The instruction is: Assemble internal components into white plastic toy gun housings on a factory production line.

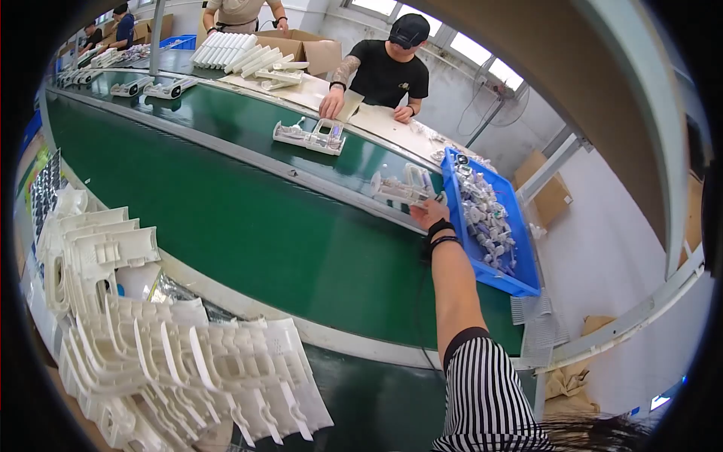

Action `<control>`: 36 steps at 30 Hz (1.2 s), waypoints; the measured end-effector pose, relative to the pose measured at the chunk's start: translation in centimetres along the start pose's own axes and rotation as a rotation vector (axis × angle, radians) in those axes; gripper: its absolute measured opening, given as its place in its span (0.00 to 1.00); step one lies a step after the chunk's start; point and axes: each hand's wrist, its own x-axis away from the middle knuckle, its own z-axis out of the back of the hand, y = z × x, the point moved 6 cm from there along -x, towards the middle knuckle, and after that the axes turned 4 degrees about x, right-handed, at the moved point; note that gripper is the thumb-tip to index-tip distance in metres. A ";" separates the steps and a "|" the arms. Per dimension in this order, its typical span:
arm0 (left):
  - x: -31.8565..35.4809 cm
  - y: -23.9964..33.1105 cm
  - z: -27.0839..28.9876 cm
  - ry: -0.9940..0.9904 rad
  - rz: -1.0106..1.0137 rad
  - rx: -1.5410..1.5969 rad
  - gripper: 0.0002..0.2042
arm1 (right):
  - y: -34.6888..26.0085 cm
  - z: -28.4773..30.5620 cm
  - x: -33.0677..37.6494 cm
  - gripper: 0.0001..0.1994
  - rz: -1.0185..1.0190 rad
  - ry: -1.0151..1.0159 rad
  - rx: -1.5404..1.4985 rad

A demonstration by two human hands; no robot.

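Observation:
My right hand (430,213) reaches out over the far side of the conveyor, with a dark band at the wrist and a striped sleeve. Its fingers close round the near right end of a white plastic housing (403,188) that has small parts fitted inside. Just right of the hand is a blue crate (489,280) heaped with small white and purple parts (486,215). Another open white housing (310,138) lies farther left on the belt, by a co-worker's hand (331,104). My left hand is out of view.
Nested white plastic shells (188,361) are piled at the near left. A metal divider rail (248,162) runs along the green conveyor belt (226,218). Across it stands a co-worker in a black cap (384,71). White housings (169,89) and stacked white covers (241,54) lie at the far left.

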 end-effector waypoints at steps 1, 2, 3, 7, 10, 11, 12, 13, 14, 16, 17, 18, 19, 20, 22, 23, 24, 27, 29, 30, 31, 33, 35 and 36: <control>-0.7 -0.1 0.8 0.019 0.006 0.010 0.24 | 0.7 -1.1 -0.6 0.13 -0.001 0.026 -0.009; -1.2 -0.3 1.2 0.035 0.011 0.024 0.23 | 1.1 -1.9 -1.1 0.13 -0.031 0.014 -0.017; -1.7 -0.7 1.6 0.048 0.018 0.039 0.23 | 1.8 -2.7 -1.4 0.13 -0.059 0.006 -0.025; -2.3 -4.2 0.0 0.051 0.080 0.117 0.21 | 3.6 -4.1 -2.2 0.15 -0.084 0.034 -0.105; -2.4 -6.3 -1.9 0.009 0.108 0.167 0.19 | 2.8 -3.3 -4.1 0.13 -0.116 -0.032 -0.188; -1.9 -6.7 -1.8 0.022 0.110 0.181 0.19 | 3.6 -4.3 -3.8 0.13 -0.123 -0.093 -0.220; -1.3 -7.0 -1.7 0.035 0.111 0.193 0.18 | 4.0 -4.5 -3.4 0.13 -0.139 -0.097 -0.224; -0.6 -7.4 -1.5 0.048 0.111 0.205 0.18 | 3.8 -4.5 -2.9 0.14 -0.146 -0.165 -0.201; 1.1 -7.9 -0.8 0.081 0.118 0.214 0.18 | 4.6 -4.8 -1.8 0.14 -0.171 -0.237 -0.182; 7.1 -9.7 0.7 0.139 0.162 0.234 0.17 | 2.0 -2.9 -0.8 0.17 -0.050 -0.223 0.154; 11.3 -10.4 1.7 0.202 0.175 0.247 0.17 | 1.1 -4.3 1.9 0.18 -0.058 -0.286 0.352; 16.3 -10.1 2.2 0.326 0.129 0.270 0.17 | 1.3 -11.0 9.4 0.23 -0.027 -0.472 0.461; 17.8 -11.0 3.8 0.371 0.107 0.265 0.17 | -0.5 -14.3 16.9 0.26 0.096 -0.628 0.670; 16.5 -12.7 5.2 0.218 0.156 0.435 0.14 | 0.3 -15.7 20.4 0.27 0.131 -0.947 0.654; 15.0 -14.9 6.5 -0.122 0.275 0.766 0.18 | 0.5 -17.5 31.6 0.30 0.111 -1.307 0.886; 15.1 -7.3 1.4 0.396 0.129 -0.029 0.17 | 1.5 -17.4 35.0 0.31 0.116 -1.325 1.050; 14.7 -7.0 1.3 0.332 0.079 0.008 0.17 | 2.9 -18.2 37.7 0.35 0.415 -1.423 1.225; 16.3 -4.2 -0.3 0.251 -0.011 0.032 0.16 | 5.3 -20.3 42.6 0.41 0.879 -1.295 1.142; 16.9 -3.4 -0.5 0.242 -0.059 0.026 0.15 | 5.7 -21.9 45.3 0.40 1.163 -1.187 0.918; 17.0 -3.5 -0.7 0.219 -0.087 0.005 0.15 | 6.4 -22.4 45.6 0.40 1.199 -1.176 0.911; 17.2 -3.8 -1.0 0.197 -0.110 -0.014 0.15 | 7.5 -22.7 45.4 0.38 1.140 -1.153 0.936; 18.4 -4.3 -0.9 0.190 -0.180 -0.033 0.14 | 7.5 -22.5 48.0 0.36 1.103 -1.166 0.944; 18.5 -4.4 -0.5 0.176 -0.241 -0.067 0.14 | 6.3 -21.0 48.4 0.30 1.041 -0.993 1.199; 18.3 -4.7 -0.2 0.149 -0.263 -0.027 0.14 | 5.4 -19.1 48.9 0.25 1.091 -0.908 1.174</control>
